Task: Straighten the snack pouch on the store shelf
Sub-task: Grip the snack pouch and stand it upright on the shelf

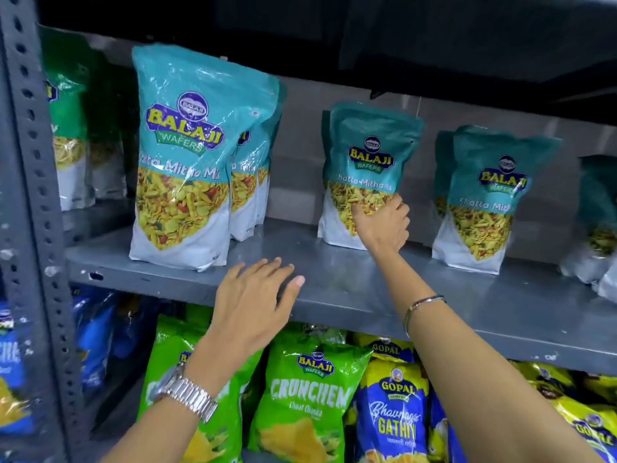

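A teal and white snack pouch [369,152] stands upright toward the back of the grey metal shelf [350,289], in the middle of the view. My right hand [382,225] reaches in and grips its lower right front. My left hand [253,299] hovers over the shelf's front edge with fingers spread, holding nothing. It is apart from the pouches.
A larger stack of the same teal pouches [183,155] stands at the shelf's left front. More teal pouches [484,195] stand to the right. Green and blue snack bags [310,396] fill the shelf below. A perforated steel upright [30,195] runs down the left.
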